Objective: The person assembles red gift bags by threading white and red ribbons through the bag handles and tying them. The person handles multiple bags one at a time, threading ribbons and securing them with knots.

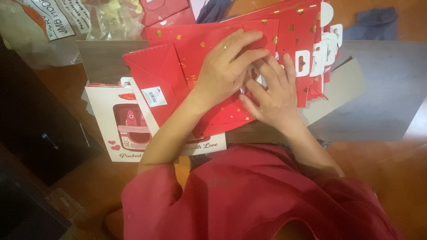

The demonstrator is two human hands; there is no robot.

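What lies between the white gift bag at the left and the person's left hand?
In the head view, a folded red bag flap with a white barcode sticker lies between the white gift bag and the left hand.

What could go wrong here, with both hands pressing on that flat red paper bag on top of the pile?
1. The left hand and right hand pinch a white handle piece on the flat red paper bag with gold hearts; a hard tug might tear it.
2. The fanned stack of red bags with white handles leans unevenly and may slide.
3. The white printed gift bag underneath overhangs the grey board and could crease.
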